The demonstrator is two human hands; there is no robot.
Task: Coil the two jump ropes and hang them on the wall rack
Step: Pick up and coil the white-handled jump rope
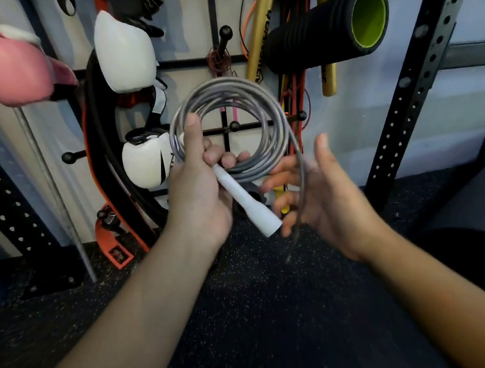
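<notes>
Wall rack (218, 59) ahead. Left hand (198, 193) grips coiled rope (228, 97) and handle (245, 201); right hand (323, 188) fingers slack, feeding tail. Next: finish coil, hook on peg (225, 32).

Black speckled rubber floor (247, 315) at six o'clock, pale wall (346, 110) at twelve, perforated black steel uprights (420, 80) at three and nine

We found almost nothing we could read. The gold bat (258, 38) on the wall rack carried black lettering along its barrel, but we could not make out the word. A small label (117, 253) on the orange-edged belt (104, 172) showed marks too small and blurred for us to read.
</notes>
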